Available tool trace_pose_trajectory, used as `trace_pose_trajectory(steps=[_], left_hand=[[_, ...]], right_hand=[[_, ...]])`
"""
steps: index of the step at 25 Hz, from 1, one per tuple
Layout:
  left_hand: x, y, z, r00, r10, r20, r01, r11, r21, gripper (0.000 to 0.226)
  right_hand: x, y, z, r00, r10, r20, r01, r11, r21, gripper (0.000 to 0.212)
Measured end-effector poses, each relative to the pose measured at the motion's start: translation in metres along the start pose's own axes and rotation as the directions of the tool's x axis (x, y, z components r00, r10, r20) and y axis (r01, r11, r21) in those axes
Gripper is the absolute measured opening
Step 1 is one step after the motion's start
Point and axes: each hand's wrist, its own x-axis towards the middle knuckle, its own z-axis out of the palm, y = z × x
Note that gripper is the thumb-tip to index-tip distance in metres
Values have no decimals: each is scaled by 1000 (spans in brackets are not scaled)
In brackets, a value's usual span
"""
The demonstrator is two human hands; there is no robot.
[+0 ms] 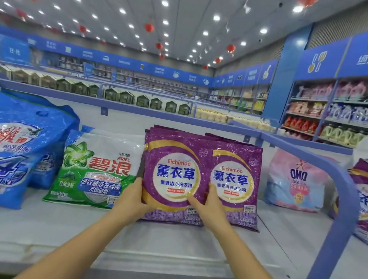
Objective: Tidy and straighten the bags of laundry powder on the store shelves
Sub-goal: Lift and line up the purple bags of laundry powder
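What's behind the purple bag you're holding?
Edges of more purple bags peek out above and to the left of the held bag, which the left hand and right hand grip. Their count and fronts are covered.

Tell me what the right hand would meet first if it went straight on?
The right hand already grips the edge of the front purple bag; going straight on, it would likely press into the second purple bag just behind, though depth is unclear.

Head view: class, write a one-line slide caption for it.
The left hand and right hand hold the left purple Eichimoo bag on the shelf, beside a green Ariel bag.
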Motion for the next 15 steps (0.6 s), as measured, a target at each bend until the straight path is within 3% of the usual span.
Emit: trace_pose_trajectory(steps=[2,5,8,15], left_hand=[[-1,-2,-1,1000,-31,0,31,999,41,56],[-3,-7,-5,993,-75,86,62,987,148,57],[-2,-8,-6,987,-73,145,48,983,175,56],[-5,-16,-8,991,-48,123,31,990,136,59]], right_hand=[[-6,2,-4,999,-48,-13,47,996,-82,75],[-14,1,-5,999,-41,-23,33,961,-273,71],[-19,-1,0,998,-38,-53,22,959,-283,59],[-31,-14,5,988,-6,-152,-41,953,-300,68]])
